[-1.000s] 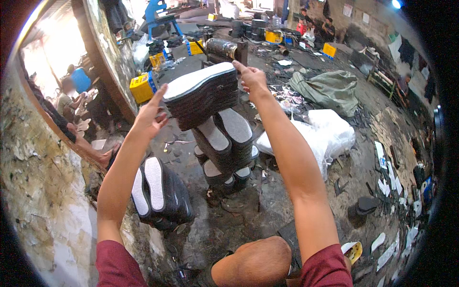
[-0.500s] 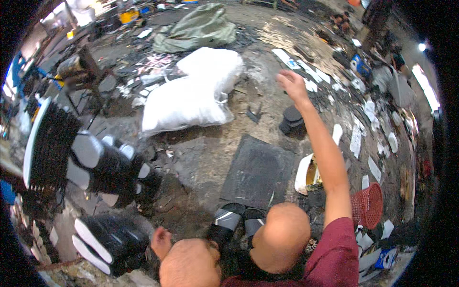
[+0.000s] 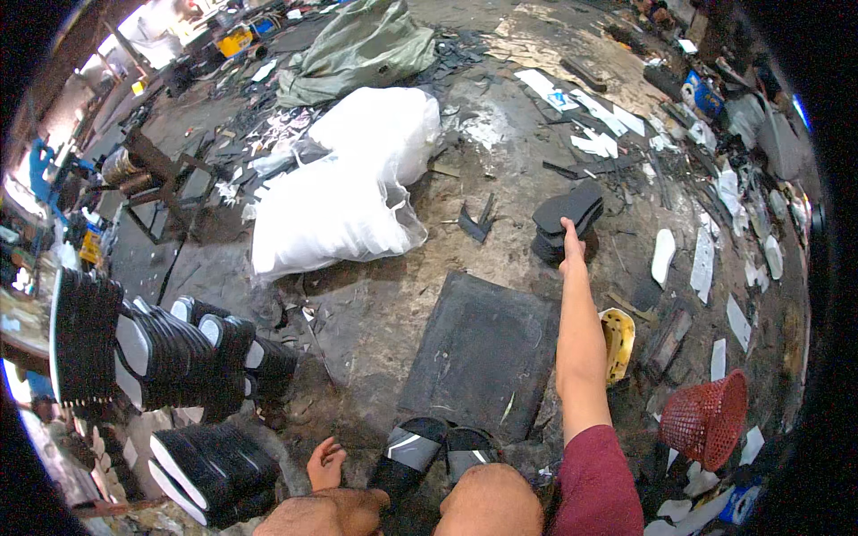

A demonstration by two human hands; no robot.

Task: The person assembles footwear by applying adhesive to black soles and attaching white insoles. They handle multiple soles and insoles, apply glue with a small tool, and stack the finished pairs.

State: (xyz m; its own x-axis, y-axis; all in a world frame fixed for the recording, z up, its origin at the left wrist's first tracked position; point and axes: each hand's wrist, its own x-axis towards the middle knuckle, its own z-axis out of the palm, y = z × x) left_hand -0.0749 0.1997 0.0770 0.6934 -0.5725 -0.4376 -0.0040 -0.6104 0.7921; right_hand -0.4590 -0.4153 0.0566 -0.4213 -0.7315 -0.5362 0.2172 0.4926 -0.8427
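My right hand (image 3: 573, 245) is closed on dark sole-shaped pieces (image 3: 570, 207) on top of a small stack, right of the middle. Its thumb shows on the near side; the other fingers are mostly hidden. Beside my knee at the lower left, my left hand (image 3: 326, 464) is empty, its fingers loosely bent and apart. A dark square mat (image 3: 483, 344) lies on the floor before my sandalled feet. To the right of it, partly behind my right forearm, is a yellow-lined container (image 3: 618, 344).
Stacks of black soles (image 3: 170, 344) and a pile of black slippers (image 3: 219, 469) stand at left. A full white sack (image 3: 335, 210) lies ahead, with a green sheet (image 3: 362, 54) beyond. A red basket (image 3: 706, 420) and scattered white scraps (image 3: 703, 265) are at right.
My right hand has come down and nearer from above the floor to the small stack and closed on the sole pieces. My left hand stays low beside my knee, empty.
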